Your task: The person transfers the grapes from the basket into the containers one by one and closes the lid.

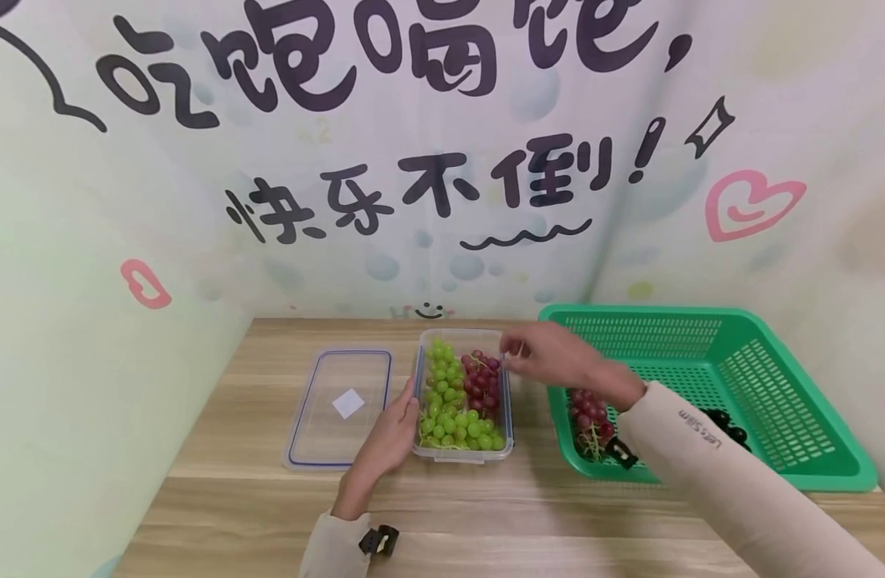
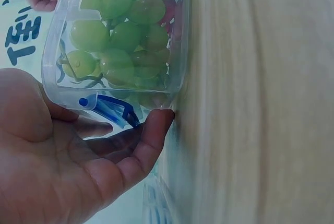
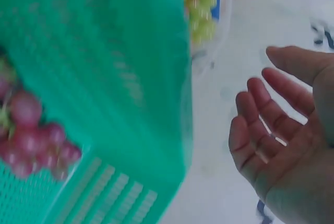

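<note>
A clear container [image 1: 464, 456] holds green grapes [image 1: 453, 429] on its left and front, and red grapes [image 1: 480, 381] at the back right. My left hand [image 1: 386, 437] rests along its left wall; in the left wrist view the hand [image 2: 78, 156] has its fingers bent beside the blue-edged latch [image 2: 112, 110], touching the container. At the container's right rim is my right hand [image 1: 554, 357], over the gap to the basket. The right wrist view shows this hand [image 3: 287, 125] with thumb and fingers apart, slightly bent, nothing visible between them.
A clear lid [image 1: 320, 409] with a blue seal and a white paper square [image 1: 348, 403] lies left of the container. On the right stands a green basket [image 1: 768, 345] with red grapes [image 1: 589, 417] and dark grapes [image 1: 727, 425]. Behind the table hangs a printed backdrop.
</note>
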`<move>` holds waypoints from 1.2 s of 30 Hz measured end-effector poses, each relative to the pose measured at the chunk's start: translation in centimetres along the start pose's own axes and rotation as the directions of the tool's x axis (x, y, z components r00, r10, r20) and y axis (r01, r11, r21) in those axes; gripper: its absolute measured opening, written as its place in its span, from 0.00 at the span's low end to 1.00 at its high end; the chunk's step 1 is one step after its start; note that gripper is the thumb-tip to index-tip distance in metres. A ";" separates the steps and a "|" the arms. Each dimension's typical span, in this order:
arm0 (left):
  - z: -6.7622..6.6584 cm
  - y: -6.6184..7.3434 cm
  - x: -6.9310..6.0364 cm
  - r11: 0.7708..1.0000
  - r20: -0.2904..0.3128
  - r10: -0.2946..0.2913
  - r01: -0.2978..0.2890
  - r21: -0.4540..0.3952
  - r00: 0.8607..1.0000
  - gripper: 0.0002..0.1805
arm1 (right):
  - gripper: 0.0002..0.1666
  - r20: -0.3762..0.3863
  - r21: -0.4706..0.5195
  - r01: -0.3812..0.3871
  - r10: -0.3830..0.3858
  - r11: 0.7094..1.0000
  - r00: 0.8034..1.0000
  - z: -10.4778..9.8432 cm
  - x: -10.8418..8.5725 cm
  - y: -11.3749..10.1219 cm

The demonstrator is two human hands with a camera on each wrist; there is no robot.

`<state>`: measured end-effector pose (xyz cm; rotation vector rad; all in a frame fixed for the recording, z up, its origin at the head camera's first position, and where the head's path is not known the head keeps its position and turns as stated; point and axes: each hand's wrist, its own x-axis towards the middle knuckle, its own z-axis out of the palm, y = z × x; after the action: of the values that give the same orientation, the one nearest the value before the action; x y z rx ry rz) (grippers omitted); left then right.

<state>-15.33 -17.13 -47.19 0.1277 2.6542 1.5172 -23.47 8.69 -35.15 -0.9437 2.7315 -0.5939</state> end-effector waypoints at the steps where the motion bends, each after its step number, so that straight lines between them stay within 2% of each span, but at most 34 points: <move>1: 0.0 0.0 0.0 1.000 0.000 -0.001 0.001 0.002 1.000 0.28 | 0.11 -0.025 -0.005 -0.020 0.020 1.000 0.999 -0.5 -0.2 0.6; 3: 0.0 0.0 0.1 1.000 0.000 -0.002 0.002 0.003 1.000 0.28 | 0.15 -0.053 -0.008 -0.057 0.057 0.998 0.997 -1.3 -0.6 1.8; 6: 0.1 0.0 0.2 1.000 -0.002 0.000 0.000 0.002 1.000 0.28 | 0.21 -0.049 -0.018 -0.123 0.122 0.992 0.991 -2.3 -1.3 3.4; 9: 0.0 0.0 0.1 1.000 -0.003 -0.009 0.009 0.000 1.000 0.28 | 0.28 0.002 -0.026 -0.200 0.200 0.980 0.980 -2.7 -2.1 4.7; 12: 0.1 -0.1 0.1 1.000 0.000 -0.010 0.010 -0.001 1.000 0.28 | 0.37 0.093 -0.051 -0.287 0.291 0.957 0.952 -2.6 -2.9 5.9; 14: 0.1 -0.1 0.1 1.000 0.003 -0.008 0.008 0.001 1.000 0.28 | 0.43 0.171 -0.057 -0.347 0.351 0.936 0.920 -2.3 -3.5 6.6; 17: 0.1 -0.1 0.1 1.000 0.005 -0.007 0.007 0.003 1.000 0.28 | 0.54 0.284 -0.024 -0.447 0.435 0.894 0.855 -1.7 -4.3 7.5; 20: 0.1 0.0 0.1 1.000 0.003 -0.006 0.006 -0.001 1.000 0.28 | 0.63 0.374 0.077 -0.562 0.498 0.824 0.782 -1.2 -5.0 8.4; 23: 0.1 0.0 0.1 1.000 0.004 -0.002 0.002 0.000 1.000 0.28 | 0.68 0.428 0.189 -0.631 0.515 0.753 0.743 -0.8 -5.5 9.1; 25: 0.1 0.0 0.1 1.000 0.005 -0.007 0.007 0.003 1.000 0.28 | 0.69 0.457 0.250 -0.654 0.508 0.715 0.730 -0.6 -5.7 9.4; 27: 0.0 0.0 0.1 1.000 0.006 -0.010 0.010 0.005 1.000 0.28 | 0.69 0.481 0.283 -0.662 0.495 0.694 0.724 -0.5 -5.8 9.5; 36: 0.0 -0.1 0.1 1.000 0.006 -0.011 0.011 -0.002 1.000 0.28 | 0.65 0.552 0.297 -0.671 0.451 0.680 0.701 0.0 -5.3 9.4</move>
<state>-15.43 -17.13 -47.26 0.1168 2.6447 1.5136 -24.51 18.74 -38.97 -0.0338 2.1160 -0.7574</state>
